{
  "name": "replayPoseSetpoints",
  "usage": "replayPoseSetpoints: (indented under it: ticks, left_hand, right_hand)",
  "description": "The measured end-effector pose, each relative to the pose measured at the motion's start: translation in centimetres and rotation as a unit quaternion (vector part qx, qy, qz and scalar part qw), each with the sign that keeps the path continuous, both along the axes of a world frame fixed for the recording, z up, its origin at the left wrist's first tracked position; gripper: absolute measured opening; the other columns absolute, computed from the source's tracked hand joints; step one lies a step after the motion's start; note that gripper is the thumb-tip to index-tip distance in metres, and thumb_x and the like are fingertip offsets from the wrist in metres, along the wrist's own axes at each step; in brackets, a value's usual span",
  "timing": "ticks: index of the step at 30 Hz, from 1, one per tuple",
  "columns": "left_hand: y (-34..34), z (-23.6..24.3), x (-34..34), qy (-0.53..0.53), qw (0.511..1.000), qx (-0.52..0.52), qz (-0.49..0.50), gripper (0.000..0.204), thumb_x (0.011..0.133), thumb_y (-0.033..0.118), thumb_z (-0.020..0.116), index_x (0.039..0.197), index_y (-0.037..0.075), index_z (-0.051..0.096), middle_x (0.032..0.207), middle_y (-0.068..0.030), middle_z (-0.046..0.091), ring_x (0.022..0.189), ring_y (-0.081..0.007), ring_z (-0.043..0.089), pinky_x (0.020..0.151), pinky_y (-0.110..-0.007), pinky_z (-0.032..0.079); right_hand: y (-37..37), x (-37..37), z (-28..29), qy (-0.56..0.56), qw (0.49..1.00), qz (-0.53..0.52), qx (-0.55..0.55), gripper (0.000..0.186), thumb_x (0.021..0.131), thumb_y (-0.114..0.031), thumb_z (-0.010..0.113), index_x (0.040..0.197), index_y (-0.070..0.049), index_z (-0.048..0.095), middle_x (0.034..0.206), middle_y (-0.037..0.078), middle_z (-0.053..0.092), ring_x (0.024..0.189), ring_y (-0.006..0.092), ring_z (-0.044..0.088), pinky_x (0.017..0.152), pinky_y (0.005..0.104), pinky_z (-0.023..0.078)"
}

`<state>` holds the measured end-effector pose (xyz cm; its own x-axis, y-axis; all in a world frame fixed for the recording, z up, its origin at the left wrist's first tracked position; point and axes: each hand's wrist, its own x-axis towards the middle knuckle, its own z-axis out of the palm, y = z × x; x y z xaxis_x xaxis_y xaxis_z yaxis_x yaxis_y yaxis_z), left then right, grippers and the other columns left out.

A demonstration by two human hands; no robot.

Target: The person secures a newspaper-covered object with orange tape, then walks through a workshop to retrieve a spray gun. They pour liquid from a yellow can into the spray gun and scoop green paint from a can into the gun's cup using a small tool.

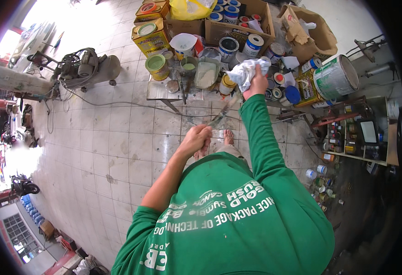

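My left hand (196, 139) is closed around the lower end of a long, flat, paint-stained stick (224, 111). The stick slants up and away to the right, its far end close under my right hand (257, 85). In that right hand a crumpled white rag (246, 74) is bunched up. Whether these fingers also touch the stick is hidden. Just beyond, on the workbench (157, 90), stand a yellow can (227, 85), a clear tub with pale residue (206, 74) and a cup of green paint (188, 67).
Cardboard boxes of paint cans (240, 30) line the bench's back. A large white pail (336, 78) stands at the right, above a shelf (357, 133) of small cans. On the left, an air compressor (91, 66) trails a hose (118, 105) across the tiled floor.
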<state>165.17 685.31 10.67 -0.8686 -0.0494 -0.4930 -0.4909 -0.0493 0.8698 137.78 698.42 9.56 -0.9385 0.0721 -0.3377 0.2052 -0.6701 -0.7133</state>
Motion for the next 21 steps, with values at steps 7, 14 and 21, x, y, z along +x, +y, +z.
replayPoseSetpoints:
  ticks: [7, 14, 21]
  left_hand:
    - [-1.9, 1.7, 7.4, 0.135, 0.978, 0.126, 0.101, 0.029, 0.106, 0.029, 0.052, 0.110, 0.001, 0.058, 0.072, -0.0061, 0.060, 0.059, -0.0136, 0.057, 0.049, -0.029, 0.042]
    - [-3.4, 2.8, 2.9, 0.060, 0.977, 0.085, 0.188, 0.026, 0.108, 0.028, 0.048, 0.116, 0.004, 0.056, 0.067, 0.0005, 0.048, 0.052, -0.0066, 0.045, 0.044, -0.025, 0.038]
    - [-0.9, -0.9, -2.5, -0.034, 0.964, -0.247, 0.091, 0.025, 0.100, 0.024, 0.059, 0.112, 0.001, 0.060, 0.070, -0.0127, 0.062, 0.063, -0.0220, 0.061, 0.062, -0.038, 0.049]
  right_hand:
    - [12.1, -3.1, 1.2, 0.075, 0.977, 0.011, 0.201, 0.048, 0.096, -0.039, 0.069, 0.117, 0.003, 0.062, 0.107, 0.010, 0.069, 0.092, 0.0208, 0.069, 0.076, 0.0357, 0.058]
    - [12.9, -8.3, -2.2, -0.035, 0.965, 0.242, 0.092, 0.038, 0.091, -0.041, 0.075, 0.101, -0.005, 0.068, 0.091, 0.004, 0.069, 0.076, 0.0166, 0.068, 0.069, 0.0349, 0.056]
    - [15.4, -15.9, -14.2, 0.015, 0.719, 0.344, 0.603, 0.077, 0.082, -0.046, 0.077, 0.137, 0.004, 0.056, 0.128, 0.023, 0.065, 0.119, 0.0321, 0.063, 0.100, 0.0396, 0.048]
